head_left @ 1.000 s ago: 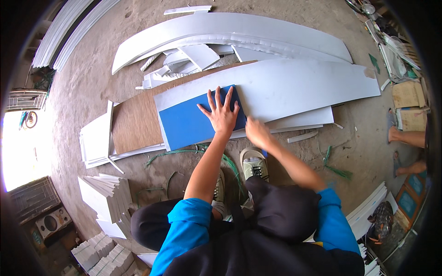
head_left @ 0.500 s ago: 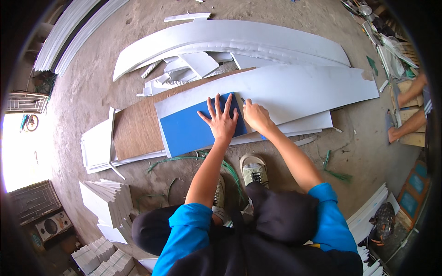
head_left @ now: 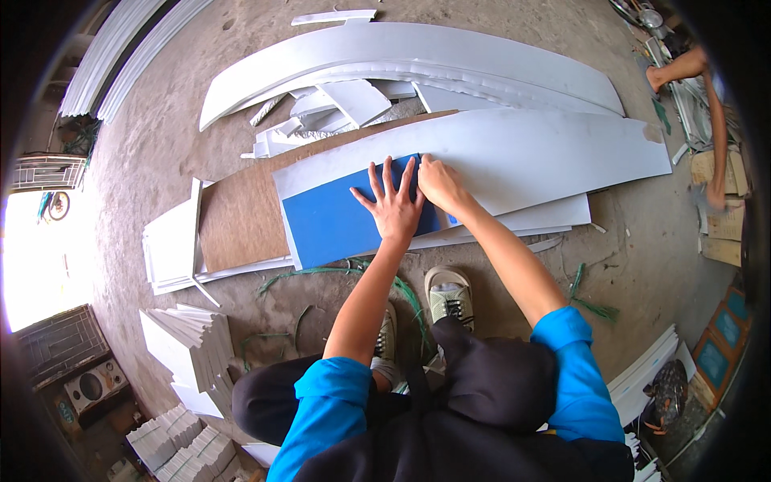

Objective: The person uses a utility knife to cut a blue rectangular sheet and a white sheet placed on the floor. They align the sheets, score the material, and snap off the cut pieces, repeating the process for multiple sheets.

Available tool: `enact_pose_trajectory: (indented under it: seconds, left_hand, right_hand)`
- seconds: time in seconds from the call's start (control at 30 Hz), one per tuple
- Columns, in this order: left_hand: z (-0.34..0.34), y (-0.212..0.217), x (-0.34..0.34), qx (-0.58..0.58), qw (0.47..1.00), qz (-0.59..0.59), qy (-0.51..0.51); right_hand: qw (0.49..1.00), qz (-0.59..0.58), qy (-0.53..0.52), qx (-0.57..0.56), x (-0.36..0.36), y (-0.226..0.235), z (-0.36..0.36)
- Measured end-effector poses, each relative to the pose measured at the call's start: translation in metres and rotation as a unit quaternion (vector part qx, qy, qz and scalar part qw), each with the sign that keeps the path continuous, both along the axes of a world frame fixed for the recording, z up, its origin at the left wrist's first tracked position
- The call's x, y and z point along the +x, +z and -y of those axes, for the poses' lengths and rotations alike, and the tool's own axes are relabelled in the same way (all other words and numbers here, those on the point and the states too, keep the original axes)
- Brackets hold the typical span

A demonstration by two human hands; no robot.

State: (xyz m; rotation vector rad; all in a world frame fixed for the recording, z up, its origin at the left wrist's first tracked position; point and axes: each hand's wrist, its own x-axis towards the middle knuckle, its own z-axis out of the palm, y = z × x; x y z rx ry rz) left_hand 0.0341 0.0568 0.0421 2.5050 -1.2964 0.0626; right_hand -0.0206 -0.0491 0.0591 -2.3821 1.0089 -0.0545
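Note:
My left hand (head_left: 395, 207) lies flat with spread fingers on a blue rectangular panel (head_left: 329, 221), pressing near its right end. The panel rests on a long white sheet (head_left: 562, 149) with a curved far edge. Closed in a fist, my right hand (head_left: 442, 183) is at the panel's right edge, close to its far corner. It grips what looks like a utility knife, mostly hidden by the fingers. A small blue patch (head_left: 451, 219) shows beside the right wrist; I cannot tell what it belongs to. Under the white sheet lies a brown board (head_left: 241, 221).
Beyond lie white offcuts (head_left: 353, 104) and a long curved white strip (head_left: 418, 48). Green strands (head_left: 409, 301) trail near my shoes (head_left: 450, 297). Stacked white pieces (head_left: 189, 345) stand at left. Another person's arm (head_left: 717, 145) and foot (head_left: 658, 79) are at the right.
My right hand has moved slightly away from me along the panel's right edge, up toward its far corner. My left hand stays on the panel. The other person's limbs at right have shifted.

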Motion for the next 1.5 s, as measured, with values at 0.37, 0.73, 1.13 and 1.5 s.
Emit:
enact_pose_trajectory:
  seconds: [0.37, 0.73, 1.13, 1.5]
  left_hand:
    - [0.002, -0.002, -0.002, -0.018, 1.0, -0.001, 0.011]
    - [0.0, -0.002, -0.002, -0.018, 1.0, 0.013, 0.01]
    - [0.001, 0.0, -0.004, -0.009, 1.0, 0.007, 0.002]
    - [0.001, 0.001, -0.002, 0.004, 1.0, 0.003, 0.002]
  right_hand:
    - [0.994, -0.079, 0.011, 0.08, -0.035, 0.005, -0.035]
    - [0.994, -0.088, -0.019, 0.055, -0.098, -0.002, -0.099]
    - [0.996, -0.075, -0.033, -0.029, -0.113, 0.015, -0.106]
    - [0.996, 0.026, -0.019, -0.08, -0.018, -0.003, -0.015]
